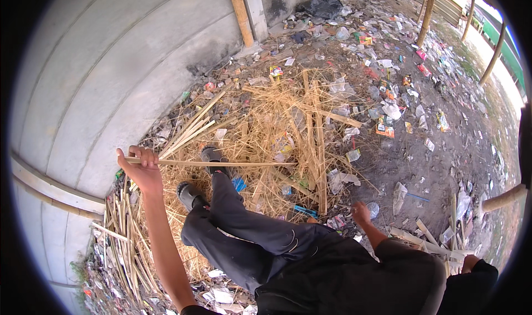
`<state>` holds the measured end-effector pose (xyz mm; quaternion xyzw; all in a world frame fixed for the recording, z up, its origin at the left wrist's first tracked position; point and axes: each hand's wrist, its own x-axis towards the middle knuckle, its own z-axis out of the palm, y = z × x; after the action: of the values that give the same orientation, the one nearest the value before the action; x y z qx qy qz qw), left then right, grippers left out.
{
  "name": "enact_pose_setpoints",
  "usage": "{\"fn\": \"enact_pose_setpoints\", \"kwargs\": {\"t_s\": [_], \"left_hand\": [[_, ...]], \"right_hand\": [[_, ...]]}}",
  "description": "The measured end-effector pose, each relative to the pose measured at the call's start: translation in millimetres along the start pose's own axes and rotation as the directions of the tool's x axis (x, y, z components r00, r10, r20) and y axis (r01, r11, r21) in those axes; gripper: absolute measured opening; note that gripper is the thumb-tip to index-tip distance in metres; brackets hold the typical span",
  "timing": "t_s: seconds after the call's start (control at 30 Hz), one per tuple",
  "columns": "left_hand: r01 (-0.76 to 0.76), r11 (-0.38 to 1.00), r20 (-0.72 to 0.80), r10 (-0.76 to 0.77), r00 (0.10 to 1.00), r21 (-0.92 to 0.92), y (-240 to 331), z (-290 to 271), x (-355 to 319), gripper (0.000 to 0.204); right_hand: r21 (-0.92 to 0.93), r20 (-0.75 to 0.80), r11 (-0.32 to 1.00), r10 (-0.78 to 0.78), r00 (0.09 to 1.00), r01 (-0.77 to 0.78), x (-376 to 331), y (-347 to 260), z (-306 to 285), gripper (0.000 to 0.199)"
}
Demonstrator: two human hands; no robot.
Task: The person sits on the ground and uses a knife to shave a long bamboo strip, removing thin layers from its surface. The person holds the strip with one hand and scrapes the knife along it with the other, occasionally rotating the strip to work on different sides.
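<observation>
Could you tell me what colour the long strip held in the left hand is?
Pale straw-yellow, seen in the head view: the strip in the left hand.

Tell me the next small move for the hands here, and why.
Probably bring the right hand up to the bamboo strip. The left hand grips only one end, the rest juts out unsupported over the straw pile, and the right hand is down near the ground, holding nothing.

The long thin bamboo strip (221,163) is pale tan, and the heap of split bamboo shavings (271,143) beneath it is straw yellow. The loose trousers (249,232) at six o'clock are dark charcoal, the shoes (191,193) black with grey toes. At ten o'clock the curved concrete wall (111,71) is plain light grey, soot-blackened at twelve o'clock, while multicoloured litter (388,110) speckles the brown-grey dirt ground (454,148) at two o'clock
</observation>
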<state>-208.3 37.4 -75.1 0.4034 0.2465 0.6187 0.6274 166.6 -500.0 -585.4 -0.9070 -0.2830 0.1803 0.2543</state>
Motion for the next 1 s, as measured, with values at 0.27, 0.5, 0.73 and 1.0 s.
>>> {"fn": "enact_pose_setpoints", "kwargs": {"t_s": [0.27,0.5,0.73,1.0], "left_hand": [[-0.024,0.994,0.085,0.033,0.996,-0.103,16.8,-28.4,-37.8,0.05],[-0.285,0.911,0.213,0.355,0.91,-0.299,68.6,-55.0,-102.4,0.049],[-0.399,0.727,0.169,0.571,0.803,-0.559,173.0,-145.1,-223.2,0.042],[-0.694,0.455,-0.289,0.678,0.676,-0.558,125.5,-232.0,-339.6,0.048]], "right_hand": [[-0.102,0.587,0.795,-0.436,0.682,0.597,62.7,-124.8,159.8,0.031],[-0.441,0.521,0.808,-0.124,0.844,0.391,70.4,-106.5,222.3,0.018],[-0.255,0.546,0.94,-0.055,0.836,0.228,72.1,-138.9,158.6,0.052],[0.213,0.487,0.967,0.02,0.873,-0.141,147.5,-145.7,15.8,0.022]]}}
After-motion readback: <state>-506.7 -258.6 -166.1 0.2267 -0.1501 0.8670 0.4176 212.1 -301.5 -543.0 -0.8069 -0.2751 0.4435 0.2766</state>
